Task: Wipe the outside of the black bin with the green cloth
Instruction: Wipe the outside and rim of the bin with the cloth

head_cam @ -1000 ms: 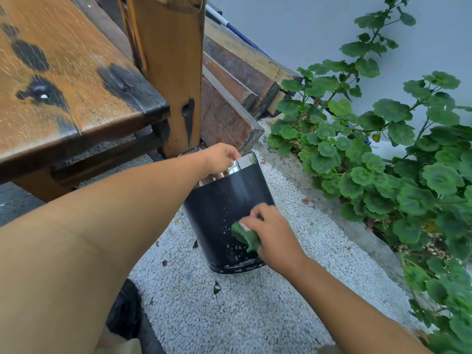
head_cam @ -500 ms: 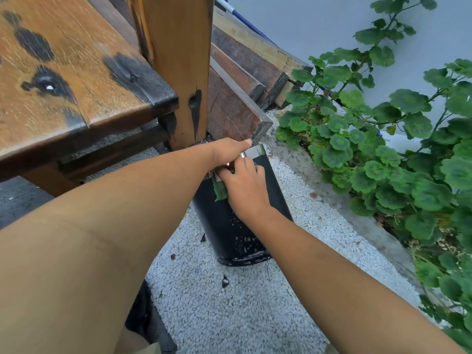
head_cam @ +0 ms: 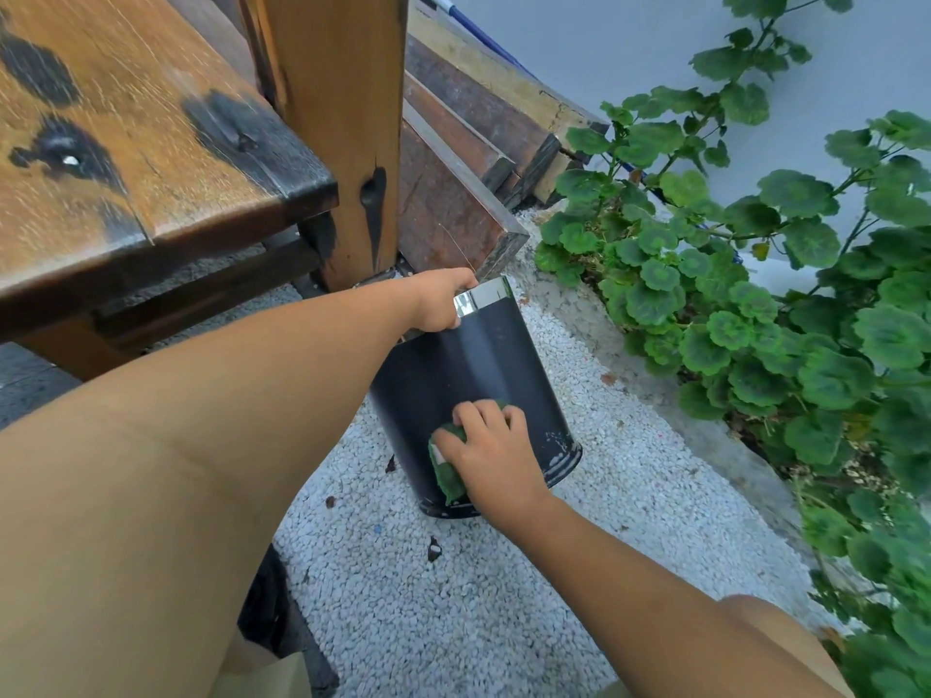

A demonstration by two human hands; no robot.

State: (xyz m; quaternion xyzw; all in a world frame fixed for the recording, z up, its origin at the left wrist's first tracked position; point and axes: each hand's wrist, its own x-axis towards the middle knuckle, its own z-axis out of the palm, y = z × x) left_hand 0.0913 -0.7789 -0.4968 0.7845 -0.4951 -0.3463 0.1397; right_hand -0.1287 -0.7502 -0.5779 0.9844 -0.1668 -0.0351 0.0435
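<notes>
The black bin (head_cam: 483,365) stands tilted on the white gravel, its shiny metal rim at the top. My left hand (head_cam: 441,302) grips that rim on its left side. My right hand (head_cam: 491,453) presses the green cloth (head_cam: 446,471) flat against the lower part of the bin's outer wall, near the base. Most of the cloth is hidden under my fingers and palm. Pale specks show on the bin's wall near its bottom edge at the right.
A wooden table (head_cam: 141,158) and its thick leg (head_cam: 337,133) stand close behind the bin at left. Stacked timber beams (head_cam: 463,158) lie behind. A leafy green plant (head_cam: 755,304) fills the right side along a concrete curb (head_cam: 655,395). Gravel ground (head_cam: 453,596) lies in front.
My right hand has swept the green cloth down from the bin's rim to its lower wall. My left hand kept its hold on the rim.
</notes>
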